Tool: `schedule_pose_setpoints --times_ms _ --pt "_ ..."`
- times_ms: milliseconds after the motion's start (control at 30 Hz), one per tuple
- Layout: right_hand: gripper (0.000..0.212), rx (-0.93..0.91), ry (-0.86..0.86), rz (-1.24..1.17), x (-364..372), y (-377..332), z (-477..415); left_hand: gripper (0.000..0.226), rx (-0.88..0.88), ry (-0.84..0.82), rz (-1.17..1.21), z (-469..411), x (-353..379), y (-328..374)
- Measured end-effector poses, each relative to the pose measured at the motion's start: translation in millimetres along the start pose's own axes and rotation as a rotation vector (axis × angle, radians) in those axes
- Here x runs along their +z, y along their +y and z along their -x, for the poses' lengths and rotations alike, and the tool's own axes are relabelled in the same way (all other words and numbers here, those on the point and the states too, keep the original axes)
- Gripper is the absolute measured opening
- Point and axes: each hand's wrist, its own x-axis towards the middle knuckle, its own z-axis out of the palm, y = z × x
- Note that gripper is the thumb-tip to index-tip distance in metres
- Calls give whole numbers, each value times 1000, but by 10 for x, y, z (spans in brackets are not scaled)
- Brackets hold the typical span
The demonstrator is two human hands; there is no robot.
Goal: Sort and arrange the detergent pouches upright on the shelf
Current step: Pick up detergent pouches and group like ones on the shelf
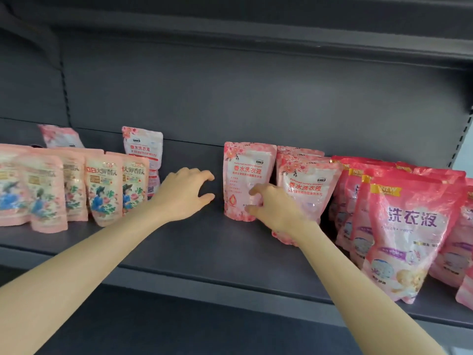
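A pink floral pouch (243, 172) stands upright mid-shelf. My right hand (271, 206) touches its lower right side, fingers curled against it. Just right of it stands a matching floral pouch (307, 185), with another behind. My left hand (185, 193) hovers open to the left of the middle pouch, thumb and fingers spread, holding nothing. Another floral pouch (143, 155) stands at the back left, and one more (60, 137) leans at the far back left.
Several peach pouches with a blue figure (105, 188) stand in a row at left. Bright pink pouches (407, 226) crowd the right. The dark shelf board (204, 252) has a front lip; another shelf (256, 29) hangs overhead.
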Motion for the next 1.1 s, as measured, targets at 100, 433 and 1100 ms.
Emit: schedule_pose_setpoints --times_ms 100,433,1100 --pt "41 -85 30 -2 52 -313 -313 43 -9 91 4 2 -244 -319" --pt "41 -155 137 -124 559 -1343 -1441 37 -33 173 -1 -430 -725 -1803" --pt "31 108 97 -390 1214 -1799 -3181 58 150 -374 -49 -1958 -704 -3209"
